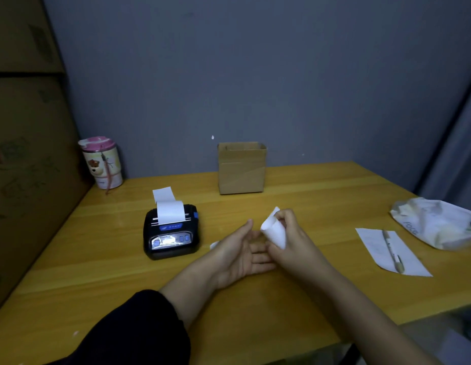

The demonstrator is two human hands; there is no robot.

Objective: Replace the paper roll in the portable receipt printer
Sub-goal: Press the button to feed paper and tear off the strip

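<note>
The black portable receipt printer [172, 231] sits left of centre on the yellow wooden table [321, 206], lid shut, with a strip of white paper [168, 206] curling up out of its slot. To its right my right hand [294, 241] grips a curled piece of white receipt paper [273, 229]. My left hand [242, 256] lies palm up just beneath and left of it, fingers spread, touching the right hand. A small white scrap [214, 244] lies on the table behind my left hand.
A small open cardboard box [241, 168] stands at the back centre. A pink-lidded tumbler [102, 162] stands at the back left beside large cardboard cartons [26, 154]. At the right lie a pen [392, 251] on a paper sheet [381, 246] and a crumpled wrapper [437, 222].
</note>
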